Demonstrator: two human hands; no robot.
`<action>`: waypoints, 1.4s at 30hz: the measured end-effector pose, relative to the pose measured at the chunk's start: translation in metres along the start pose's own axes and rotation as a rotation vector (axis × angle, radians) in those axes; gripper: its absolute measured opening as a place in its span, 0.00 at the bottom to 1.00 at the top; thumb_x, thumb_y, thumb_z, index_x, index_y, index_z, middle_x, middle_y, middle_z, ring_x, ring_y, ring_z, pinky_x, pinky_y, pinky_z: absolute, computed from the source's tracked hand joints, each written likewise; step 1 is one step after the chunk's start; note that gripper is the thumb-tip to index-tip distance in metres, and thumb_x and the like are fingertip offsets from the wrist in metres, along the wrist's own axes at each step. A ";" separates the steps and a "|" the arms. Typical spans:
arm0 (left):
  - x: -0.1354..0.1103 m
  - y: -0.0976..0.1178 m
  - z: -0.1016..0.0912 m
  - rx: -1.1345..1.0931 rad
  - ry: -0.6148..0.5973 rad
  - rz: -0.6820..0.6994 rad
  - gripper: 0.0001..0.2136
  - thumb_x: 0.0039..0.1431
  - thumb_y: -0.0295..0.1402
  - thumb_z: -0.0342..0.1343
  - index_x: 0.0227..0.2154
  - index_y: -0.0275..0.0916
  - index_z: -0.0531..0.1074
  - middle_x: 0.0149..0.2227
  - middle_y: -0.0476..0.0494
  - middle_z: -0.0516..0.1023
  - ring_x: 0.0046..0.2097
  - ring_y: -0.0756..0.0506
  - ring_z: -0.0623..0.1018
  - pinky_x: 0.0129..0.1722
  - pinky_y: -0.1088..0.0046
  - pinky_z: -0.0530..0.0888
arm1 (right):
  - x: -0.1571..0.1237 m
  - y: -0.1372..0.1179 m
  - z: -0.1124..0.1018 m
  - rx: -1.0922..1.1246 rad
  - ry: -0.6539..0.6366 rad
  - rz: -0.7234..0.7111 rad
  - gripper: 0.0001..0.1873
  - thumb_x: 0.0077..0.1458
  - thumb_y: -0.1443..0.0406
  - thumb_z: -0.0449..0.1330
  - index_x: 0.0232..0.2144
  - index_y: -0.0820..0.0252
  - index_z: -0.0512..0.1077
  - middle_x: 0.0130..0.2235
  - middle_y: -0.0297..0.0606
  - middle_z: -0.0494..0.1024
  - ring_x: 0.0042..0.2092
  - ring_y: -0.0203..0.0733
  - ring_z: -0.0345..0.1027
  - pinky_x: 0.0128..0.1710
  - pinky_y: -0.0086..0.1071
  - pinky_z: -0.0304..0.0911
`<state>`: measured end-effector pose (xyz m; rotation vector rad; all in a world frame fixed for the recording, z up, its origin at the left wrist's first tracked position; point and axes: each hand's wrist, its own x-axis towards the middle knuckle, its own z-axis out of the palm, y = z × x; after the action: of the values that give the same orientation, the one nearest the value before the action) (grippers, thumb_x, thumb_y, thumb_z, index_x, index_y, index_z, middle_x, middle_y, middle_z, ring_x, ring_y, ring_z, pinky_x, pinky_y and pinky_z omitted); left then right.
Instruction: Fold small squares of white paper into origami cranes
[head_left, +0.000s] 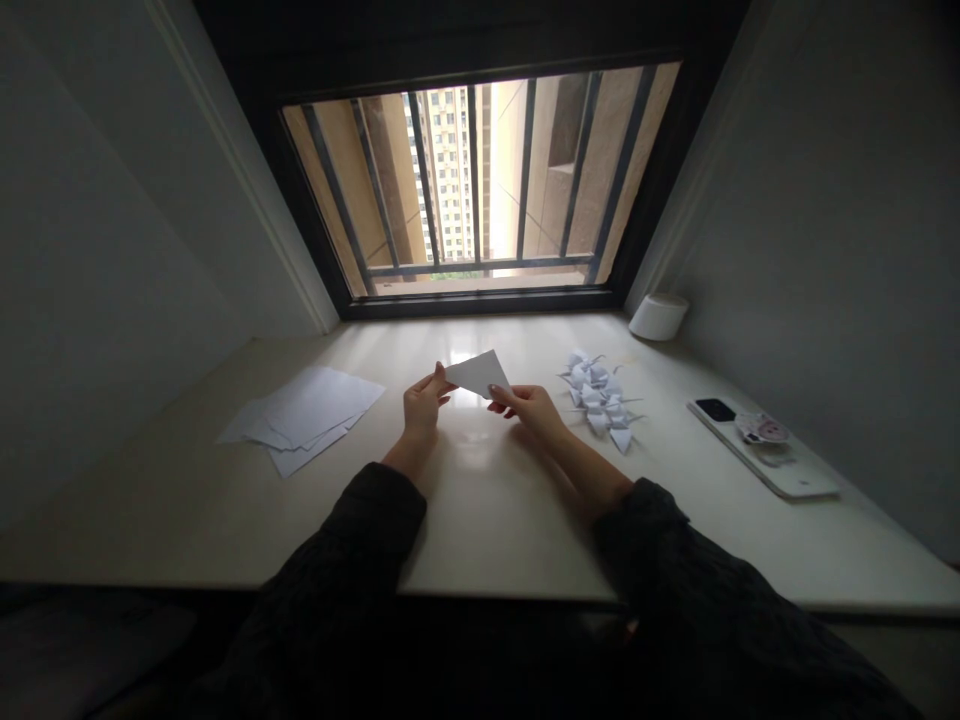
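A folded piece of white paper (480, 372), roughly triangular, is held up above the sill between my two hands. My left hand (424, 405) pinches its left corner between thumb and fingers. At its lower right corner, the thumb and fingers of my right hand (529, 405) are closed on it. Several folded paper cranes (596, 395) lie clustered to the right of my right hand. Off to the left of my left hand rests a loose stack of white paper sheets (315, 410).
The pale, glossy sill (480, 520) ends at a front edge near my body. A phone (772, 460) with a cartoon grip lies at the right, and a white cylindrical object (658, 317) stands at the back right corner. Behind is a barred window (487, 180), with walls on both sides.
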<state>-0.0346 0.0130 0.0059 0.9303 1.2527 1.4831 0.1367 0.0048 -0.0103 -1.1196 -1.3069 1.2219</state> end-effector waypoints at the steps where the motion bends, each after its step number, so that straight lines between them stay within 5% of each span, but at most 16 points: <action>1: 0.001 0.000 -0.001 0.000 0.004 -0.003 0.23 0.44 0.54 0.60 0.33 0.38 0.79 0.38 0.38 0.80 0.44 0.39 0.77 0.40 0.66 0.67 | 0.001 0.000 0.000 0.014 -0.021 0.003 0.25 0.42 0.45 0.62 0.22 0.63 0.78 0.26 0.44 0.79 0.27 0.38 0.67 0.28 0.31 0.60; 10: 0.002 0.004 -0.002 -0.017 -0.012 -0.032 0.24 0.44 0.55 0.59 0.35 0.39 0.79 0.40 0.38 0.80 0.46 0.38 0.77 0.43 0.64 0.67 | 0.005 0.000 -0.006 0.019 -0.126 -0.027 0.28 0.46 0.43 0.58 0.26 0.63 0.79 0.31 0.44 0.80 0.30 0.38 0.68 0.29 0.30 0.60; 17: 0.003 -0.001 -0.003 0.057 0.012 0.042 0.22 0.46 0.54 0.59 0.32 0.38 0.79 0.34 0.38 0.80 0.40 0.39 0.78 0.38 0.66 0.68 | 0.008 0.004 -0.006 0.029 0.122 -0.070 0.23 0.39 0.48 0.65 0.30 0.60 0.80 0.25 0.37 0.77 0.26 0.36 0.64 0.26 0.30 0.60; 22: -0.002 0.006 -0.003 0.186 0.059 0.363 0.19 0.48 0.44 0.62 0.45 0.47 0.76 0.47 0.42 0.77 0.47 0.41 0.75 0.43 0.66 0.68 | 0.009 0.006 -0.007 0.006 0.140 -0.036 0.22 0.37 0.49 0.67 0.27 0.62 0.80 0.25 0.38 0.78 0.26 0.37 0.66 0.25 0.31 0.59; 27: -0.016 0.018 0.000 0.496 -0.036 0.669 0.12 0.48 0.37 0.65 0.38 0.51 0.79 0.47 0.44 0.77 0.54 0.38 0.68 0.56 0.61 0.58 | 0.005 0.004 -0.003 -0.065 0.124 -0.062 0.20 0.38 0.50 0.67 0.27 0.60 0.80 0.26 0.39 0.79 0.27 0.39 0.69 0.28 0.31 0.59; 31: -0.019 0.019 0.000 0.535 -0.042 0.679 0.07 0.48 0.37 0.64 0.32 0.50 0.80 0.38 0.43 0.80 0.48 0.37 0.71 0.55 0.60 0.58 | -0.001 0.000 -0.001 -0.037 0.055 -0.091 0.20 0.38 0.51 0.67 0.28 0.61 0.80 0.26 0.39 0.80 0.28 0.40 0.69 0.29 0.32 0.60; 42: -0.020 0.012 0.000 0.541 0.003 0.633 0.04 0.47 0.38 0.65 0.27 0.48 0.79 0.36 0.47 0.82 0.39 0.41 0.78 0.43 0.68 0.66 | 0.003 -0.001 -0.001 0.133 0.083 0.038 0.19 0.33 0.52 0.70 0.23 0.61 0.78 0.21 0.35 0.75 0.25 0.35 0.65 0.26 0.30 0.61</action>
<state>-0.0319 -0.0066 0.0183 1.8109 1.4727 1.6296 0.1371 0.0079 -0.0088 -1.0923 -1.1302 1.2584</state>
